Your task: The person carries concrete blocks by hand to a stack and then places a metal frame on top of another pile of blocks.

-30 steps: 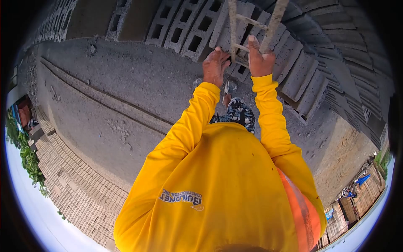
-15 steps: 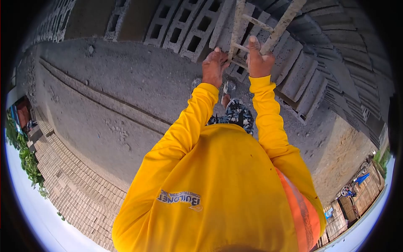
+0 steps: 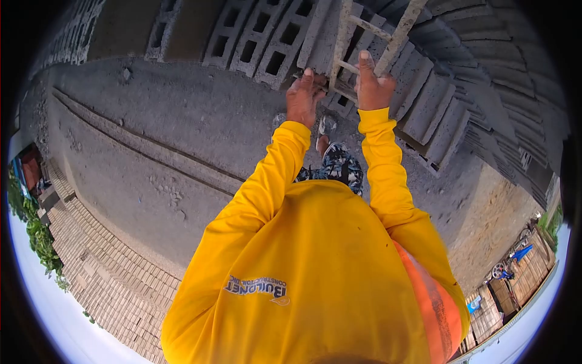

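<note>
A pale, cement-crusted ladder-like frame (image 3: 370, 27) with two long rails and short crossbars extends away from me between rows of concrete blocks. My right hand (image 3: 374, 90) is closed around the near end of its right rail, thumb up along it. Beside the near end of the left rail, my left hand (image 3: 301, 101) is closed with the thumb raised and its fingers curled against the frame. The palm side of that hand is mostly hidden. Hollow concrete blocks (image 3: 260, 30) stand just beyond my left hand, and more concrete blocks (image 3: 429, 115) lie right of my right hand.
My feet (image 3: 326, 125) stand on dusty grey ground (image 3: 151, 115), close to the blocks. A long low ridge (image 3: 145, 139) crosses the ground at left. Stacked blocks (image 3: 115, 279) fill the lower left. Bicycles (image 3: 501, 270) stand by wooden boards at lower right.
The view has shifted slightly, with blocks and ground sliding a little left and up. My left hand sits slightly lower and farther left; the right hand keeps its hold on the frame.
</note>
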A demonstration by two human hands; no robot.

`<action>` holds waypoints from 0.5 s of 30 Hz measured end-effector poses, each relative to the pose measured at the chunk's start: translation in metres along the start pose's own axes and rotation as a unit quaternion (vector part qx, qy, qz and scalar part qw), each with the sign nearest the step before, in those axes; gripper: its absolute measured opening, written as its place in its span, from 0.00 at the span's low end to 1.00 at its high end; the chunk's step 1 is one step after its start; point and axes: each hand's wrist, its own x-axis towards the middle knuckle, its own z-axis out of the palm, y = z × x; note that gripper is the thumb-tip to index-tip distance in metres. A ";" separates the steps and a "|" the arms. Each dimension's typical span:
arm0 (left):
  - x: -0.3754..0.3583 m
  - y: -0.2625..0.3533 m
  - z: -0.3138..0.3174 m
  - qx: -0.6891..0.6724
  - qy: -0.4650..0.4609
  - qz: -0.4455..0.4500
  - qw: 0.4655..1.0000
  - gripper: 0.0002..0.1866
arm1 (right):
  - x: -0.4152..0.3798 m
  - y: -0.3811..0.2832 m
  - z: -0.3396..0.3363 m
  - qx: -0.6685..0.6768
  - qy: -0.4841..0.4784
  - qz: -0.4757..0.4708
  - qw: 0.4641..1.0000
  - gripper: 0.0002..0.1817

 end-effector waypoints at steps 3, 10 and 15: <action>-0.006 0.000 -0.002 0.003 0.052 0.010 0.999 0.24 | -0.012 -0.008 -0.005 0.046 0.032 0.003 0.998 0.26; -0.040 -0.022 0.000 0.021 0.035 -0.059 0.997 0.19 | -0.002 -0.083 -0.073 0.066 0.108 -0.048 0.991 0.28; -0.039 -0.029 0.022 -0.003 -0.021 -0.093 0.995 0.22 | -0.009 -0.067 -0.083 0.026 0.131 -0.025 0.991 0.27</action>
